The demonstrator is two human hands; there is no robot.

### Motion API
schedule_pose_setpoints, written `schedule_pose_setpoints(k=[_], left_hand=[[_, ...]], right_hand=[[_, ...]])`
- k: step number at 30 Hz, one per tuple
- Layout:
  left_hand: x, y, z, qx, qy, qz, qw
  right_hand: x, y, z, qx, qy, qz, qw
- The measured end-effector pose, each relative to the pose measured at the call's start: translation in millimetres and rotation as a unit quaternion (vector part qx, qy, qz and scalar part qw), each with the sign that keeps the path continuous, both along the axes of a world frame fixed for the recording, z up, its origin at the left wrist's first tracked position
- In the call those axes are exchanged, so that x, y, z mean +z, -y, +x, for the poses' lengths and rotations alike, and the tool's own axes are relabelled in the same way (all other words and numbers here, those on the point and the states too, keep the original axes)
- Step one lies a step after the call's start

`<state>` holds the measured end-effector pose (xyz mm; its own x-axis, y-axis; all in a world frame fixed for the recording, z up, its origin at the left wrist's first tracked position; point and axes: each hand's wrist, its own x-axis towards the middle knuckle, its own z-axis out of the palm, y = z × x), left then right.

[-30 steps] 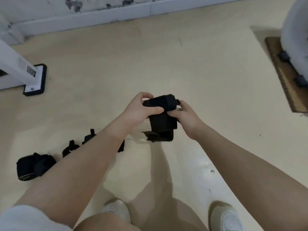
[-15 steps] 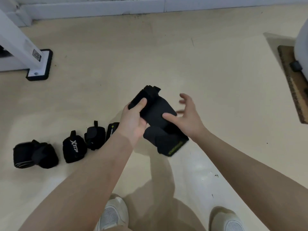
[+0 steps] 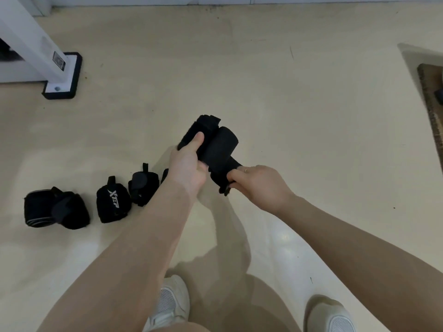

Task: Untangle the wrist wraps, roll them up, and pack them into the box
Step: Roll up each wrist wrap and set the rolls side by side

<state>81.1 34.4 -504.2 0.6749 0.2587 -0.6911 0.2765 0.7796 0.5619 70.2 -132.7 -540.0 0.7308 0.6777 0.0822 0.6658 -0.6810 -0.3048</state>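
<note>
My left hand [image 3: 189,164] grips the black wrist wrap [image 3: 215,149], roll pointing up-left and away, while my right hand [image 3: 259,183] pinches its near tail end.

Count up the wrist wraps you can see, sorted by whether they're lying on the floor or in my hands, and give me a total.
Rolled black fabric wrist wraps clearly on the cream floor: 3, at and
Sliver of a further black wrap behind the left forearm: 1
Black wrap bundle held by both hands: 1
Total: 5
</note>
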Motion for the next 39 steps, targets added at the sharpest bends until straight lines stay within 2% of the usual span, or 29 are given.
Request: schedule_pose_setpoints(k=[2,3,6,7,8,9,11,12,13,15,17,23,26,28,31,32,34,35,36,38,39], left_hand=[[-3.9,-15.8,3.6,0.014,0.026,0.050,0.998],[-5.8,-18.8,3.7,0.009,0.032,0.070,0.997],[-7.2,-6.2,-1.3,-0.048,0.019,0.104,0.993],[-6.9,1.0,-3.3,-0.069,0.017,0.111,0.991],[-6.2,7.0,-4.9,-0.089,0.022,0.118,0.989],[-4.5,10.9,-5.5,-0.108,0.031,0.127,0.986],[1.8,13.1,-5.1,-0.147,0.051,0.145,0.977],[5.6,12.2,-4.1,-0.169,0.059,0.157,0.971],[9.7,10.9,-2.7,-0.193,0.068,0.170,0.964],[17.6,7.3,-1.3,-0.233,0.099,0.189,0.949],[22.1,4.3,-1.2,-0.261,0.128,0.208,0.934],[14.5,17.0,-8.2,-0.300,0.114,0.323,0.890],[3.4,19.5,-8.6,-0.339,0.042,0.277,0.898],[-1.8,19.9,-9.3,-0.375,-0.001,0.222,0.900],[-1.0,17.7,-7.9,-0.392,0.009,0.146,0.908],[1.0,16.4,-7.9,-0.391,0.015,0.111,0.914],[4.4,13.4,-7.8,-0.384,0.010,0.065,0.921],[5.1,11.8,-7.7,-0.378,0.004,0.058,0.924],[4.8,10.5,-7.7,-0.368,0.000,0.058,0.928],[5.7,8.8,-8.4,-0.345,0.005,0.074,0.936],[7.0,8.8,-8.0,-0.333,0.012,0.091,0.938]], right_hand=[[-12.1,32.8,3.4,-0.065,-0.099,-0.100,0.988],[-16.6,49.0,4.0,-0.124,-0.164,-0.144,0.968],[-32.0,64.6,9.0,-0.197,-0.277,-0.177,0.924],[-28.9,58.1,12.3,-0.217,-0.298,-0.137,0.919],[-20.5,48.2,16.4,-0.260,-0.313,-0.042,0.912],[-6.4,37.5,21.9,-0.314,-0.340,0.093,0.882],[26.6,19.2,33.2,-0.349,-0.450,0.332,0.752],[38.7,15.2,36.2,-0.322,-0.502,0.381,0.706],[47.5,11.0,38.8,-0.285,-0.532,0.394,0.693],[56.5,5.3,41.0,-0.223,-0.528,0.387,0.723],[59.0,4.3,43.4,-0.215,-0.509,0.387,0.738],[49.4,7.9,39.8,-0.230,-0.542,0.388,0.709],[46.5,16.8,43.6,-0.229,-0.546,0.441,0.674],[47.7,20.0,45.2,-0.213,-0.533,0.432,0.696],[47.1,20.5,43.6,-0.184,-0.500,0.411,0.740],[47.2,20.1,42.7,-0.173,-0.470,0.398,0.768],[51.4,17.1,40.3,-0.133,-0.382,0.340,0.849],[53.1,15.1,39.3,-0.109,-0.346,0.312,0.878],[53.5,13.5,38.9,-0.089,-0.330,0.297,0.892],[53.2,12.3,38.1,-0.085,-0.365,0.302,0.877],[52.8,13.1,38.5,-0.102,-0.413,0.318,0.847]])
